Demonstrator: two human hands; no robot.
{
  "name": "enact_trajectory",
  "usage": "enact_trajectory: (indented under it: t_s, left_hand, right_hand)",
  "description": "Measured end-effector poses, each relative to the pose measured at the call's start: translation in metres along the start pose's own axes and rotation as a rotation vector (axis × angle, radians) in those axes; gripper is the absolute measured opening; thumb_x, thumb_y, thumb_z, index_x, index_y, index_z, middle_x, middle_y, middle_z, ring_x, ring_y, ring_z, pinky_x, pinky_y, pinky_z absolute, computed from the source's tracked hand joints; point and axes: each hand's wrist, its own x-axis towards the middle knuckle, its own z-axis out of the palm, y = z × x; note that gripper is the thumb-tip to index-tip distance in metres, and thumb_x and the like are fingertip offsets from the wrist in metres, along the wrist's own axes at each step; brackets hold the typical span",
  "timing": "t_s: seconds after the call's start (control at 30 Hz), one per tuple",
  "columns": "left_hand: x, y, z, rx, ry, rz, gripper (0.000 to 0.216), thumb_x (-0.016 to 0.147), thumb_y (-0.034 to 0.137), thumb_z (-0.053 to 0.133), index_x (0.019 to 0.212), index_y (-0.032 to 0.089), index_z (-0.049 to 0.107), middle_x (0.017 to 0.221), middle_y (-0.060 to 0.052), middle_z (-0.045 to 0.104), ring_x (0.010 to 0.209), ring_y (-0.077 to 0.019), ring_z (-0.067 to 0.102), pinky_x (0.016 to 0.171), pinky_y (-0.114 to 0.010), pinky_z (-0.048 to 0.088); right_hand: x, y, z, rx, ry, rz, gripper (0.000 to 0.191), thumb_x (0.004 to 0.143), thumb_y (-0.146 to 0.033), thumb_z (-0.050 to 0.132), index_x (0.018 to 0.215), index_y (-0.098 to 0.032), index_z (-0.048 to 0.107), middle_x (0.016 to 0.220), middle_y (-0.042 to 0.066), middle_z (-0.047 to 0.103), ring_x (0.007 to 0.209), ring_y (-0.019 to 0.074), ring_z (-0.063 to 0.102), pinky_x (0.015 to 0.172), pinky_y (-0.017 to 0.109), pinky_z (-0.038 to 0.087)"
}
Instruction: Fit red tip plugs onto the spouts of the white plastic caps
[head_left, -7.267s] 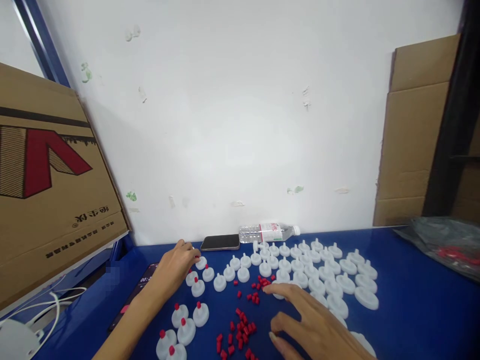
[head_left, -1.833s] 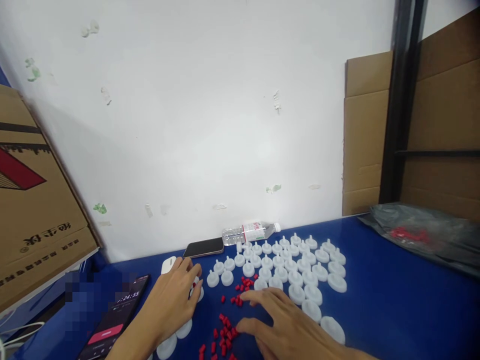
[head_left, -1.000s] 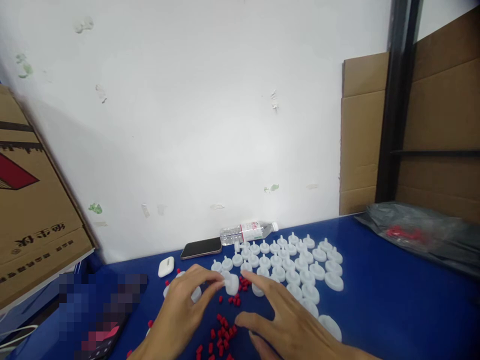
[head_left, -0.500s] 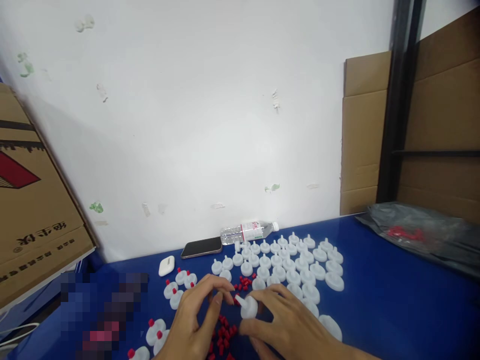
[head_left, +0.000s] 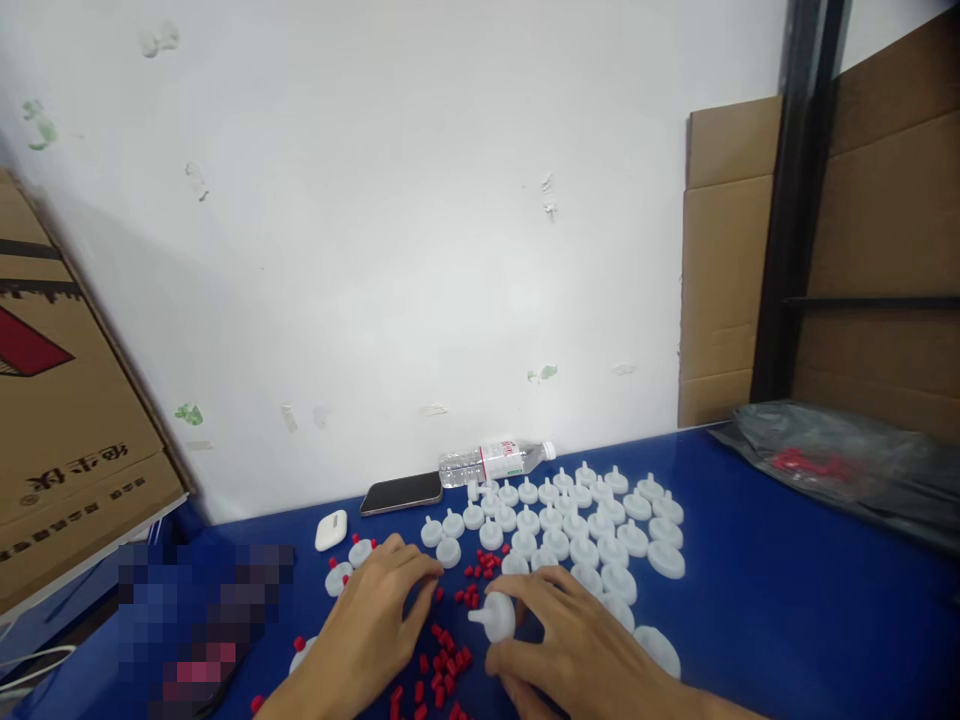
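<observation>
White cap [head_left: 496, 615], in our left hand [head_left: 371, 625] 1 s ago, now sits pinched in our right hand [head_left: 581, 650] just beyond the red plugs [head_left: 446, 665], nozzle still bare; left fingers curl together, contents indiscernible.

The white cap [head_left: 496, 617] has passed from the left hand [head_left: 375, 625] to the fingers of the right hand [head_left: 581, 650].

Just two bare hands in shot, left hand [head_left: 371, 625] and right hand [head_left: 581, 650], slim with longish fingers. Forearms are bare too, as far as the frame shows.
</observation>
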Motion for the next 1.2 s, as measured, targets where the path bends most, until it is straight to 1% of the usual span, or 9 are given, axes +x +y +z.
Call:
enact_trajectory:
  t_s: [0.2, 0.37, 0.47, 0.67, 0.77, 0.87, 0.97, 1.1, 1.2]
  left_hand:
    - [0.002, 0.001, 0.001, 0.087, -0.12, -0.03, 0.017, 0.103, 0.018, 0.057, 0.101, 0.021, 0.073, 0.096, -0.005, 0.072, 0.095, -0.0275, 0.064, 0.086, -0.043, 0.048]
    - [-0.001, -0.006, 0.009, 0.117, -0.145, 0.013, 0.024, 0.103, 0.012, 0.05, 0.099, 0.021, 0.071, 0.096, -0.004, 0.07, 0.095, -0.0266, 0.062, 0.087, -0.042, 0.047]
    - [-0.003, -0.008, 0.012, 0.087, -0.098, 0.057, 0.023, 0.101, 0.01, 0.049, 0.097, 0.021, 0.068, 0.096, -0.004, 0.069, 0.094, -0.0244, 0.063, 0.09, -0.04, 0.047]
    - [-0.005, -0.005, 0.007, 0.025, 0.087, 0.097, 0.017, 0.101, 0.016, 0.052, 0.102, 0.024, 0.067, 0.091, -0.002, 0.071, 0.083, -0.0223, 0.068, 0.078, -0.035, 0.051]
    - [-0.004, 0.002, 0.0, -0.051, 0.221, 0.22, 0.014, 0.104, 0.018, 0.054, 0.109, 0.025, 0.065, 0.097, -0.001, 0.074, 0.086, -0.0199, 0.07, 0.081, -0.033, 0.053]
    - [-0.005, 0.01, -0.005, -0.05, 0.323, 0.382, 0.022, 0.106, 0.013, 0.049, 0.121, 0.023, 0.062, 0.106, -0.005, 0.075, 0.094, -0.0186, 0.07, 0.085, -0.031, 0.054]
    - [-0.006, 0.015, -0.006, -0.037, 0.356, 0.489, 0.027, 0.107, 0.011, 0.046, 0.128, 0.019, 0.061, 0.107, -0.009, 0.074, 0.092, -0.0183, 0.07, 0.082, -0.03, 0.055]
    - [-0.007, 0.018, -0.003, -0.045, 0.345, 0.508, 0.025, 0.108, 0.012, 0.045, 0.124, 0.018, 0.063, 0.103, -0.009, 0.075, 0.085, -0.0179, 0.069, 0.074, -0.028, 0.055]
    - [-0.008, 0.02, -0.002, -0.054, 0.351, 0.511, 0.028, 0.107, 0.01, 0.044, 0.127, 0.019, 0.062, 0.103, -0.009, 0.074, 0.085, -0.0174, 0.069, 0.074, -0.027, 0.054]
  right_hand:
    - [-0.002, 0.003, 0.004, 0.008, 0.003, 0.001, 0.015, 0.089, -0.016, 0.069, 0.097, -0.028, 0.072, 0.122, 0.008, 0.069, 0.093, 0.0196, 0.065, 0.082, 0.033, 0.052]
    - [-0.003, 0.002, 0.002, -0.012, -0.049, 0.012, 0.011, 0.094, -0.02, 0.067, 0.099, -0.029, 0.072, 0.127, 0.008, 0.067, 0.096, 0.0202, 0.065, 0.085, 0.034, 0.052]
    - [-0.003, 0.002, 0.001, -0.023, -0.112, 0.022, 0.014, 0.094, -0.02, 0.066, 0.101, -0.029, 0.073, 0.13, 0.008, 0.066, 0.097, 0.0205, 0.065, 0.086, 0.035, 0.051]
    - [-0.001, 0.001, 0.0, -0.005, -0.137, 0.036, 0.014, 0.093, -0.018, 0.065, 0.098, -0.027, 0.074, 0.129, 0.009, 0.066, 0.097, 0.0212, 0.065, 0.086, 0.035, 0.051]
    - [0.0, 0.001, -0.001, -0.001, -0.161, 0.051, 0.015, 0.093, -0.019, 0.064, 0.099, -0.028, 0.075, 0.128, 0.009, 0.066, 0.098, 0.0211, 0.065, 0.087, 0.035, 0.051]
    - [0.0, 0.001, 0.0, 0.007, -0.142, 0.06, 0.016, 0.094, -0.019, 0.063, 0.099, -0.029, 0.075, 0.127, 0.008, 0.066, 0.094, 0.0196, 0.064, 0.085, 0.034, 0.05]
    - [0.001, 0.0, 0.001, 0.01, -0.116, 0.065, 0.018, 0.093, -0.017, 0.062, 0.099, -0.028, 0.075, 0.124, 0.008, 0.067, 0.089, 0.0179, 0.063, 0.082, 0.032, 0.049]
    - [0.001, 0.0, 0.001, 0.018, -0.102, 0.066, 0.019, 0.091, -0.015, 0.063, 0.099, -0.027, 0.075, 0.117, 0.007, 0.069, 0.086, 0.0175, 0.062, 0.079, 0.031, 0.047]
    - [0.002, 0.0, 0.0, 0.013, -0.104, 0.061, 0.019, 0.091, -0.015, 0.063, 0.098, -0.027, 0.075, 0.114, 0.007, 0.069, 0.084, 0.0174, 0.062, 0.078, 0.031, 0.047]
